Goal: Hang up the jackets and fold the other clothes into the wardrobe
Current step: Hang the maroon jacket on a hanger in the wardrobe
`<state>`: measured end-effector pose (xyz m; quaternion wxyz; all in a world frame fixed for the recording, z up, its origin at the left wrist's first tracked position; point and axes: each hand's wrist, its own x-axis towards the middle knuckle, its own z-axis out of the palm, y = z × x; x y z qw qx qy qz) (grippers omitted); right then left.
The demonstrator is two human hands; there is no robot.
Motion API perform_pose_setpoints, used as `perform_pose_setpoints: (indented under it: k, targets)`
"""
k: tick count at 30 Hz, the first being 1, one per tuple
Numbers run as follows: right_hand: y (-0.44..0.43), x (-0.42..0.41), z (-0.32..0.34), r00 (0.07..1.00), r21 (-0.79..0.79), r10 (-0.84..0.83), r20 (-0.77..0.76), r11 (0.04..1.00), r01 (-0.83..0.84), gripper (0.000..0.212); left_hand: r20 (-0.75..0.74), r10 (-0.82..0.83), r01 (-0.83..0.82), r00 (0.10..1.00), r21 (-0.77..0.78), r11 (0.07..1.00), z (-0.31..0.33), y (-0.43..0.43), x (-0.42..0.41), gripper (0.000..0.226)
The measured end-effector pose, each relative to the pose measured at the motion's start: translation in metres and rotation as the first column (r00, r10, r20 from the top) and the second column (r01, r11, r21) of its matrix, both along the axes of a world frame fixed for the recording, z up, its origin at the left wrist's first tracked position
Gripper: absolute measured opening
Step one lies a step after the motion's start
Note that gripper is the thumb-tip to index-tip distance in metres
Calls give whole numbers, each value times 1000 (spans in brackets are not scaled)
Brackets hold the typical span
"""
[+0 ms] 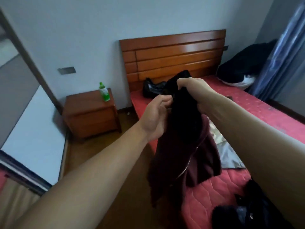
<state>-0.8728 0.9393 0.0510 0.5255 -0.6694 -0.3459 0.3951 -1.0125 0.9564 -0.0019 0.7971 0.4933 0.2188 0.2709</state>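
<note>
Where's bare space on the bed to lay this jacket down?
Bare mattress between the dark pile by the curtain and the grey garment. Nightstand top left of the green bottle too. Crowded: black bag at the headboard, black clothes at the near corner.

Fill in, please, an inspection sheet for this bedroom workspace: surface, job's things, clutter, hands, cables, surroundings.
Surface: red quilted mattress, partly covered by clothes.
Job's things: dark red zip jacket held up over the bed's near edge; dark clothes heaped at the near corner; dark pile at the far right corner.
Clutter: black item, bag or garment, by the wooden headboard; silver-grey cloth on the mattress; green bottle upright on the nightstand.
Hands: left hand pinches the jacket's top; right hand grips it beside.
Cables: nothing seen.
Surroundings: blue curtain at right.
</note>
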Motion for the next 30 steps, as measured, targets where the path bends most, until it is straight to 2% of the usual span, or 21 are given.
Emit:
perform_pose_setpoints:
  k: [2, 3, 5, 8, 12, 16, 18, 20, 22, 23, 24, 25, 27, 29, 30]
  targets:
    - [12, -23, 21, 998, 41, 63, 27, 997, -64, 15, -40, 93, -93, 995, 23, 995, 12, 21, -33, 37]
    - [18, -34, 31, 994, 56, 100, 34, 993, -102, 19, -82, 185, -178, 979, 87, 980, 19, 30, -50, 31]
    - [29, -56, 51, 982, 77, 183, 41, 979, -186, 22, -176, 430, -367, 885, 302, 880, 31, 50, -86, 23]
    - [48, -85, 76, 953, 100, 294, 69, 949, -300, 21, -203, 639, -457, 742, 545, 703, 41, 77, -142, 22]
    - [74, -133, 97, 900, 161, 417, 125, 887, -433, 14, -194, 759, -470, 621, 683, 559, 55, 102, -211, 45]
    - [101, -181, 111, 824, 234, 525, 214, 791, -565, 16, -240, 843, -384, 482, 807, 449, 65, 109, -274, 70]
    - [116, -201, 115, 777, 266, 581, 243, 730, -630, 16, -253, 889, -320, 381, 866, 384, 74, 107, -301, 85]
    - [131, -220, 117, 734, 300, 634, 244, 671, -679, 16, -338, 904, -202, 261, 897, 393, 83, 106, -327, 99]
    - [146, -238, 118, 663, 340, 711, 235, 579, -741, 20, -453, 861, -168, 231, 853, 493, 87, 107, -352, 110]
    - [154, -247, 118, 618, 350, 751, 230, 529, -773, 21, -492, 836, -198, 245, 818, 540, 88, 107, -363, 107]
    - [162, -255, 117, 575, 354, 786, 228, 483, -801, 21, -507, 821, -240, 261, 790, 564, 86, 108, -371, 94]
    - [171, -262, 116, 536, 356, 812, 230, 442, -823, 21, -512, 822, -288, 249, 771, 568, 84, 106, -377, 71]
    - [191, -272, 112, 467, 366, 853, 231, 369, -854, 19, -468, 871, -362, 153, 793, 490, 79, 104, -382, 22]
    - [213, -280, 108, 414, 389, 883, 220, 309, -868, 18, -383, 923, -434, 36, 826, 359, 79, 100, -383, 24]
    - [225, -284, 107, 381, 397, 899, 217, 276, -876, 25, -346, 938, -485, -10, 822, 298, 81, 97, -383, 23]
